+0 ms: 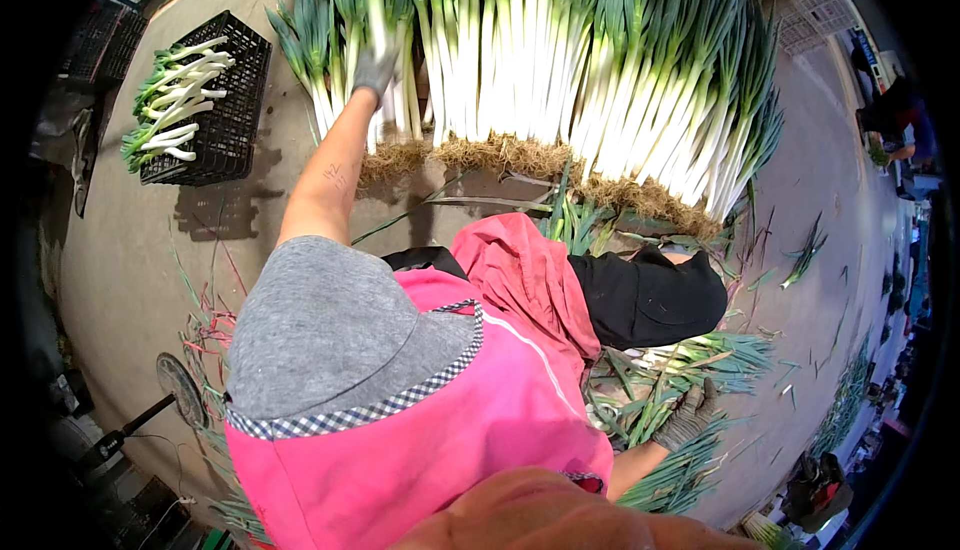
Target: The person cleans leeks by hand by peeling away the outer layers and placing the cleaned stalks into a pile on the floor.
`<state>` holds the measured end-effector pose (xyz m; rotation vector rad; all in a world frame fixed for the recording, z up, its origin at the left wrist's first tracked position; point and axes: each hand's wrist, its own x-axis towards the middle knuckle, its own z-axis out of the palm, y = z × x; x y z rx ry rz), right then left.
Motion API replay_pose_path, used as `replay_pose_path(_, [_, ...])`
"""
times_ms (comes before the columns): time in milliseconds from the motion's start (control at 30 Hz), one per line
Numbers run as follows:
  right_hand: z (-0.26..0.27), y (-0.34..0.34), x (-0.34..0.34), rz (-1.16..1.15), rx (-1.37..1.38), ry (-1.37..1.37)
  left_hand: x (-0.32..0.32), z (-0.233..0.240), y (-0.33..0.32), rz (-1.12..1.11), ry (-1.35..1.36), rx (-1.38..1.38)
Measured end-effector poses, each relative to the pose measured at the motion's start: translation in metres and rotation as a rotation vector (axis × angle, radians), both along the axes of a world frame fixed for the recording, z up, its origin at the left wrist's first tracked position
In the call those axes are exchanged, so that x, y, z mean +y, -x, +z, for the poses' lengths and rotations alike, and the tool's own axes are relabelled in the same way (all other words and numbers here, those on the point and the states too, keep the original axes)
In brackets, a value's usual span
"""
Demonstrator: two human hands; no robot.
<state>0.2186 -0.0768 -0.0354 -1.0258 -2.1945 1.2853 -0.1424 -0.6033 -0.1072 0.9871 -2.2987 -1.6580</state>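
Observation:
My left hand [375,73], in a grey glove, grips a leek [377,2] by its white shank. It is at the left end of a long row of leeks [517,54], which have green tops, white shanks and brown root tufts [506,154]. Both the hand and the leek are blurred. Down at the lower right, my gloved right hand [686,416] has its fingers apart, with nothing plainly held. Around it are loose leek leaves [675,475], and a pile of leeks [697,355] lies just above it.
A black plastic crate [240,99] with trimmed leeks [180,103] across it stands at the left. A round stool seat [181,390] is at lower left. Leaf scraps [804,253] lie on the concrete floor. Stacked crates [817,6] are at upper right, and another person [896,118] is at the far right.

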Motion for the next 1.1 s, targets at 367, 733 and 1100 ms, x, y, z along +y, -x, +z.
replay_pose_path(367, [-0.101, -0.036, 0.056, 0.035, -0.257, -0.076, -0.097, -0.196, 0.002, -0.273, 0.97, -0.5])
replay_pose_path(733, [-0.217, -0.066, 0.041, -0.402, -0.195, 0.728, 0.4, 0.112, -0.025, -1.246, -0.475, 0.625])
replay_pose_path(1100, [-0.305, 0.019, 0.098, -0.405, -0.618, 0.295, 0.589, 0.111, -0.143, -1.534, -1.192, -0.462])
